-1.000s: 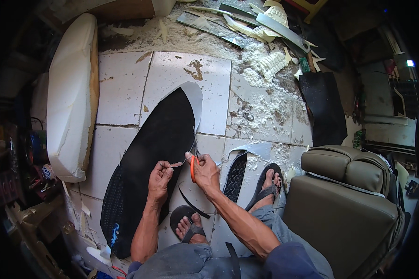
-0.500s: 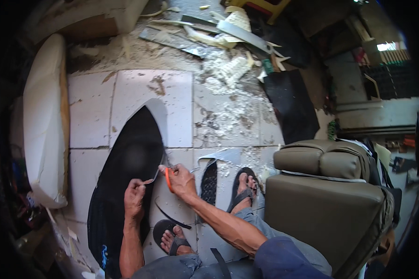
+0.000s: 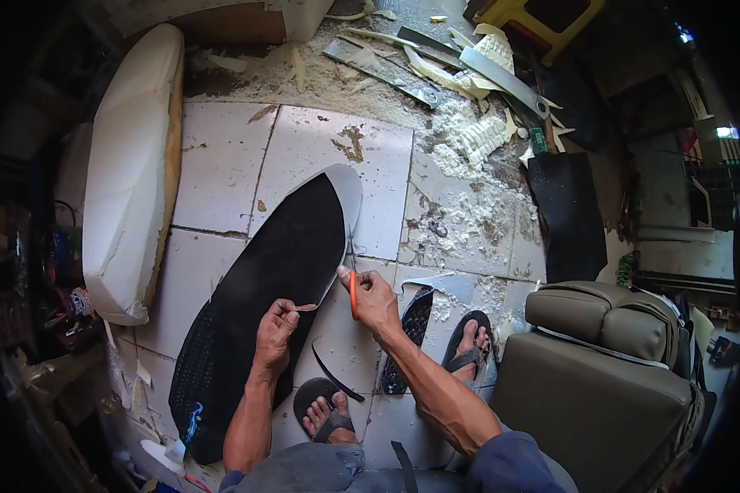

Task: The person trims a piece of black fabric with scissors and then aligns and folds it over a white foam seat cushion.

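A long black sheet with a pointed far end lies on the tiles, a pale layer showing along its right edge near the tip. Orange-handled scissors are gripped in my right hand, their blades directed away from me along that right edge. My left hand is closed in a pinch at the sheet's right edge, nearer to me than the scissors. A textured section and a small blue mark show at the sheet's near end. Beside my left foot lies a narrow black strip.
A white foam seat pad stands at the left. On the right is an olive-brown padded seat. Foam scraps and crumbs, metal blades and a black sheet piece lie farther off. A dark patterned offcut lies between my feet.
The whole scene has shifted to the right in the picture as the view turned. More of the scissors' blades shows now. Both hands keep their holds at the sheet's edge.
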Motion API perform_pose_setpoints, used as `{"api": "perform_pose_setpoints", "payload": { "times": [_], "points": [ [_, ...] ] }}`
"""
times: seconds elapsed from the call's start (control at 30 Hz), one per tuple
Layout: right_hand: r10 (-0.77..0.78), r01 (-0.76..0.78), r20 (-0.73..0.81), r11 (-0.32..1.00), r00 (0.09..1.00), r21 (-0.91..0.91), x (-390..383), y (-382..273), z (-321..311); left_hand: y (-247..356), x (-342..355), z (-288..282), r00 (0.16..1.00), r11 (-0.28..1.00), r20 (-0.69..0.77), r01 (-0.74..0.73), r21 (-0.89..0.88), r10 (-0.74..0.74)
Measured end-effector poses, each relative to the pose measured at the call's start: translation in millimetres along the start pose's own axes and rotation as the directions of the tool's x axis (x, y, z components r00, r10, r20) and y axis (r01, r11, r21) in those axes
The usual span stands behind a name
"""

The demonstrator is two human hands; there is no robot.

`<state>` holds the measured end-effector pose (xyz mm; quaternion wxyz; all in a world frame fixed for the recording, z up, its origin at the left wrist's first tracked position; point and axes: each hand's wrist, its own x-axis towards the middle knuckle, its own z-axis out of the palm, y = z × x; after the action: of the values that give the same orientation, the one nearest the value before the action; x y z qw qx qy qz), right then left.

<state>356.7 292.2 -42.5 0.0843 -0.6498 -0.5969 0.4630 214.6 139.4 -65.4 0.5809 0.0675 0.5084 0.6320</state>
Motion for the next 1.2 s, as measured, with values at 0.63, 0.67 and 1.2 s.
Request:
{"api": "perform_pose_setpoints", "payload": {
  "times": [0.63,0.67,1.2],
  "points": [
    [0.040,-0.029,-0.046,0.976,0.998,0.214,-6.6,19.7,36.1,2.7,0.2,6.8,0.998,0.989,0.053,0.018,0.149,-0.026],
    [0.027,-0.017,-0.054,0.983,0.998,0.183,-9.1,14.3,35.1,2.8,-0.6,4.6,0.998,0.989,0.047,0.021,0.145,-0.028],
    [-0.041,0.041,-0.039,0.999,0.998,-0.002,-11.1,2.3,2.4,-2.9,1.8,1.4,0.999,0.995,0.033,0.020,0.094,-0.023]
  ]
}}
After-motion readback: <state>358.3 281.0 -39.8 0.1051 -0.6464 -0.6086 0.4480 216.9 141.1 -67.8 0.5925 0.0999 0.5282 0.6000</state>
